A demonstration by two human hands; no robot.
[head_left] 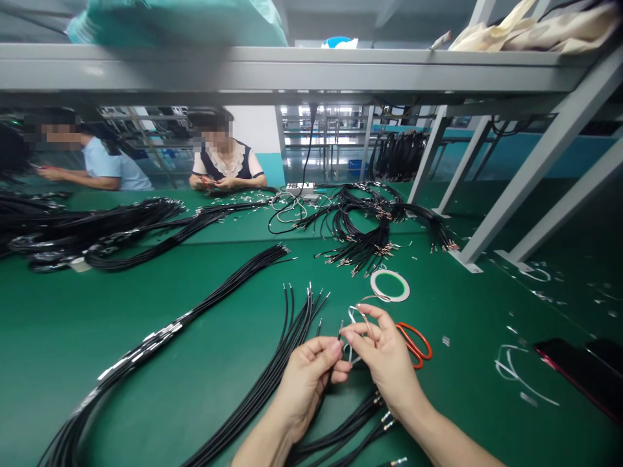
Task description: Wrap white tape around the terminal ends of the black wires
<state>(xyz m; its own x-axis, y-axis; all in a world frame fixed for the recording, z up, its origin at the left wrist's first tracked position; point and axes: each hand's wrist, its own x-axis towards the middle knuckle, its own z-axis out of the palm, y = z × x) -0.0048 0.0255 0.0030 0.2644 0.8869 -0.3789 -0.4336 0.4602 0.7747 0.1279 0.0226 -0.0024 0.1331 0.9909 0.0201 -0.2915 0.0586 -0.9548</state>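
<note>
My left hand (311,373) is closed around a black cable (339,334), whose stripped end points up between thumb and forefinger. Beside it, my right hand (384,350) pinches a thin tape strip (363,316) that looks coppery with a white backing; its fingertips are close to the cable end. A flat tape roll (374,285) lies just beyond, and a narrow strip runs from it toward my right hand. Orange-handled scissors (428,353) lie partly hidden behind my right hand. Black cables (272,370) with metal ends fan out to the left of my left hand.
On the green table (195,350) lies a long cable bundle (160,334) at left. Coiled cables (360,227) sit farther back. Metal shelf legs (535,162) stand at right, near a dark phone-like object (579,370) and white scraps (516,370). Two people sit across the table.
</note>
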